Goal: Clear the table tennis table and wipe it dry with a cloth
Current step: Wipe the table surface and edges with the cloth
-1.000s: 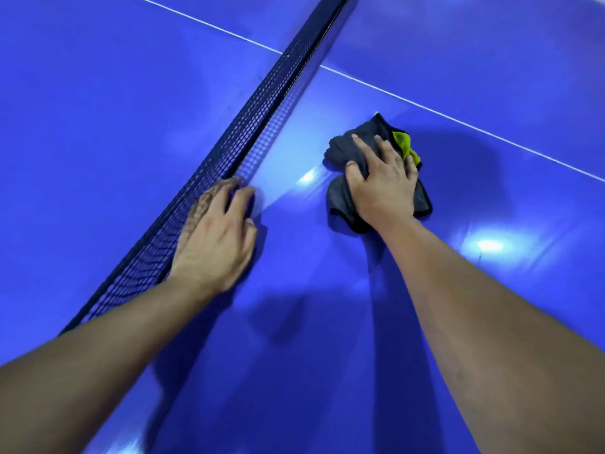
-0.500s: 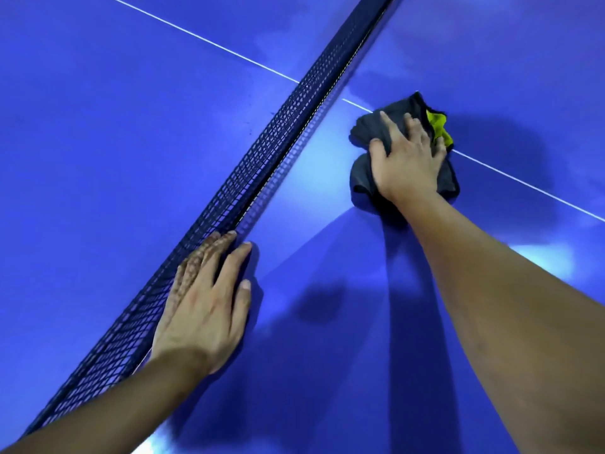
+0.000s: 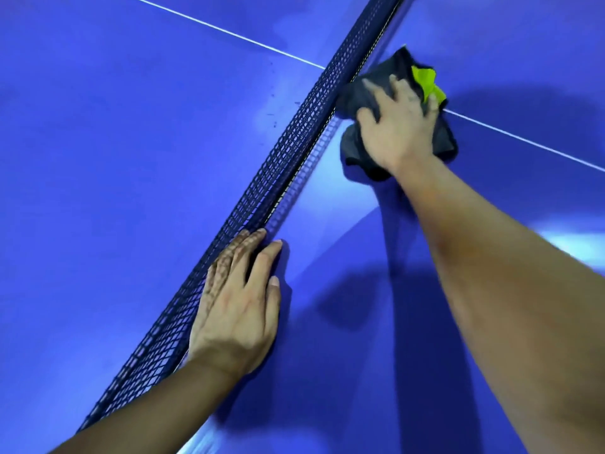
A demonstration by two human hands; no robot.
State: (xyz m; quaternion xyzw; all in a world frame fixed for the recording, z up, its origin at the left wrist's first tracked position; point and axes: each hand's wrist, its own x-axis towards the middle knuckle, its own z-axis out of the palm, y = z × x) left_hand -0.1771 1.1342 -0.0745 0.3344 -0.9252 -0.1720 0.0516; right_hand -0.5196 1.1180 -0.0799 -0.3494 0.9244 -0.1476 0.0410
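Observation:
A crumpled dark grey cloth [image 3: 370, 90] with a lime-green patch lies on the blue table tennis table [image 3: 131, 158], right beside the net [image 3: 294, 142] where the white centre line crosses. My right hand [image 3: 397, 129] presses flat on the cloth with fingers spread; it is blurred by motion. My left hand [image 3: 235, 306] rests flat on the table against the foot of the net, its outer fingers seen through the mesh.
The dark mesh net runs diagonally from lower left to upper right and splits the table in two. A white centre line [image 3: 523, 139] crosses both halves. Light glare shows on the surface at the right edge [image 3: 576, 244].
My right hand has pushed the cloth away from me and leftward until it meets the net at the white line. My left hand stays flat by the net.

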